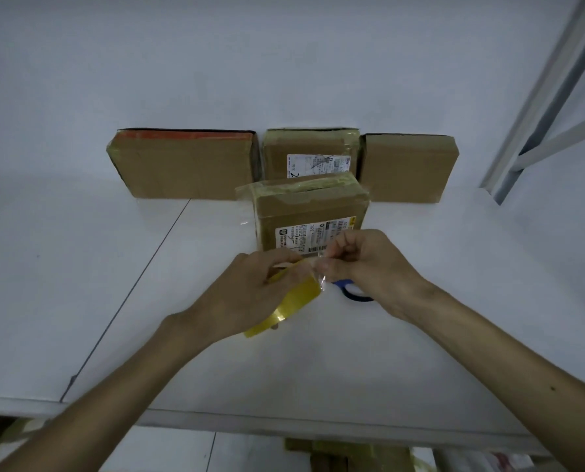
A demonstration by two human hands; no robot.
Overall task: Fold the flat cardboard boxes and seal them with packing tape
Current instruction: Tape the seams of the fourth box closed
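A folded cardboard box [309,209] with a shipping label stands on the white table [80,267], taped over its top, with a loose tape flap sticking out at its left. Just in front of it my left hand [250,294] grips a yellowish roll of packing tape [289,306]. My right hand [362,264] pinches the free end of the clear tape beside the roll. A blue scissors handle [350,294] shows on the table under my right hand.
Three more cardboard boxes lean against the wall: a wide one [185,165] at left, a labelled one [309,155] behind the front box, and a plain one [408,168] at right. A metal frame [549,97] rises at far right. Cardboard lies below the table's front edge.
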